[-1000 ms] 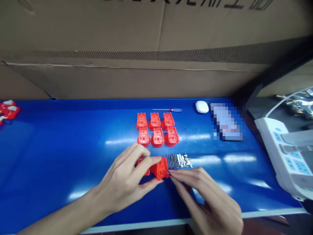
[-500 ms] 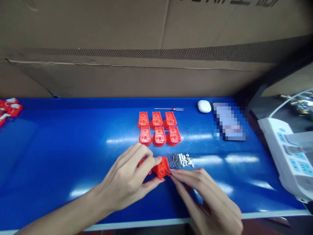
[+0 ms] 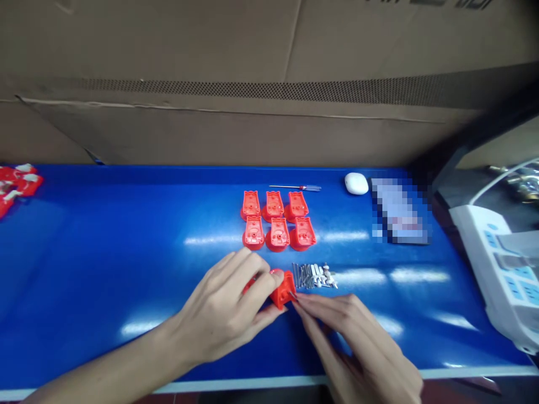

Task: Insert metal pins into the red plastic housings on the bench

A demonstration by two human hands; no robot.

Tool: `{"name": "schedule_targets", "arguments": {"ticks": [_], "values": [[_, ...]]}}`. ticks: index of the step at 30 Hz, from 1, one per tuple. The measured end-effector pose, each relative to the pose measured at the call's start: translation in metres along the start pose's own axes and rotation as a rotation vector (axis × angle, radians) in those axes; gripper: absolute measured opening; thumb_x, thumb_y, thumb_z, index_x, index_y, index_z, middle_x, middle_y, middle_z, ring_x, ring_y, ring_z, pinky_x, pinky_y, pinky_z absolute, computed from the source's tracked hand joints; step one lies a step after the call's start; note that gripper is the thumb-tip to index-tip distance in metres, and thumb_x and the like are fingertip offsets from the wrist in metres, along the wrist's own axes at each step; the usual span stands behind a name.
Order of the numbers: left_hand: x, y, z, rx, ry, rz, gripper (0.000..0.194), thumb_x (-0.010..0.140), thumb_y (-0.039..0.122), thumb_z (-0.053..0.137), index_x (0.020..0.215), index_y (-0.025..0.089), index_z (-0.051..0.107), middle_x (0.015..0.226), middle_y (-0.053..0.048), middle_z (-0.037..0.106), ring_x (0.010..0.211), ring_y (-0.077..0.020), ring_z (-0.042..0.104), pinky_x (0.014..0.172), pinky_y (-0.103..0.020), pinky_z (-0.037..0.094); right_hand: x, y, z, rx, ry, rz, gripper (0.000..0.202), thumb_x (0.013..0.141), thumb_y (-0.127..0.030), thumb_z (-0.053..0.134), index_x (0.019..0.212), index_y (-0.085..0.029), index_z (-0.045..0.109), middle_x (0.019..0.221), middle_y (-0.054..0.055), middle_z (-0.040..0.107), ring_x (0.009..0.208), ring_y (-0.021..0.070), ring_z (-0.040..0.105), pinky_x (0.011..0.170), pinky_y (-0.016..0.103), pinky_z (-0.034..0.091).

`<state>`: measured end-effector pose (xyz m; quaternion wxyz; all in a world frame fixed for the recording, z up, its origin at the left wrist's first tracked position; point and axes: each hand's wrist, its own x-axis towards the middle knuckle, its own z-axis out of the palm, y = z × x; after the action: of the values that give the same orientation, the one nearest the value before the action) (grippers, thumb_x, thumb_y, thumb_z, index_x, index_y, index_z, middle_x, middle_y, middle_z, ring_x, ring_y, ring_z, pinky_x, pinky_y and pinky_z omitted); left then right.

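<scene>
My left hand point(image 3: 231, 306) grips a red plastic housing point(image 3: 284, 290) between thumb and fingers, its open side turned to the right. At the housing's right edge, my right hand point(image 3: 357, 334) pinches a thin metal piece point(image 3: 292, 294), whose tip reaches inside. More red sits under my left fingers, mostly hidden. Just behind my right fingertips lies a small pile of metal pins point(image 3: 304, 276) and white parts point(image 3: 322, 275). Several red housings point(image 3: 278, 235) stand in two rows farther back on the blue table point(image 3: 126, 235).
A screwdriver point(image 3: 295, 187) lies behind the rows. A white rounded case point(image 3: 356, 183) and a blurred-out phone-like object point(image 3: 400, 213) are at the back right. Red and white parts point(image 3: 17, 185) lie far left, a white power strip point(image 3: 492, 269) far right. Cardboard point(image 3: 252, 134) walls the back.
The whole view has shifted slightly, so things appear a little farther right. Both hands keep their hold, with the metal piece still at the housing's edge.
</scene>
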<state>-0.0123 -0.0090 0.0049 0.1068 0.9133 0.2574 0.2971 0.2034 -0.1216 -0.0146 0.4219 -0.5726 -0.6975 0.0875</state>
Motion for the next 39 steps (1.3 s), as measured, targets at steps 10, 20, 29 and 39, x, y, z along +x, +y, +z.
{"name": "schedule_targets", "arguments": {"ticks": [10, 20, 29, 39], "values": [[-0.002, 0.0, 0.0, 0.017, -0.013, 0.032, 0.019, 0.101, 0.017, 0.076, 0.115, 0.012, 0.065, 0.097, -0.006, 0.067, 0.083, -0.0196, 0.058, 0.07, -0.036, 0.052, 0.004, -0.004, 0.007, -0.048, 0.036, 0.035, 0.029, 0.096, -0.002, 0.077, 0.117, -0.022, 0.073, 0.098, 0.004, 0.078, 0.089, 0.0182, 0.072, 0.08, 0.032, 0.059], [0.0, -0.001, 0.003, 0.018, 0.046, 0.078, 0.02, 0.099, 0.017, 0.079, 0.114, 0.01, 0.068, 0.094, -0.006, 0.069, 0.081, -0.0203, 0.06, 0.069, -0.037, 0.051, 0.006, 0.001, 0.01, -0.144, -0.005, -0.051, 0.016, 0.101, -0.006, 0.075, 0.101, -0.02, 0.067, 0.089, 0.003, 0.068, 0.082, 0.0174, 0.061, 0.076, 0.032, 0.05], [0.001, -0.001, 0.003, 0.015, 0.053, 0.077, 0.022, 0.098, 0.018, 0.081, 0.114, 0.009, 0.069, 0.093, -0.007, 0.07, 0.081, -0.0211, 0.062, 0.07, -0.037, 0.053, 0.01, 0.003, 0.016, -0.146, -0.021, -0.043, 0.021, 0.102, -0.004, 0.072, 0.094, -0.021, 0.062, 0.085, 0.002, 0.063, 0.078, 0.018, 0.053, 0.071, 0.033, 0.042], [0.0, -0.001, 0.004, 0.03, 0.059, 0.071, 0.02, 0.098, 0.019, 0.08, 0.113, 0.01, 0.069, 0.094, -0.008, 0.071, 0.082, -0.0217, 0.064, 0.07, -0.037, 0.055, 0.014, 0.002, 0.018, -0.165, -0.011, -0.056, 0.027, 0.101, -0.001, 0.072, 0.088, -0.021, 0.059, 0.078, 0.0, 0.057, 0.074, 0.0163, 0.049, 0.07, 0.034, 0.04]]}}
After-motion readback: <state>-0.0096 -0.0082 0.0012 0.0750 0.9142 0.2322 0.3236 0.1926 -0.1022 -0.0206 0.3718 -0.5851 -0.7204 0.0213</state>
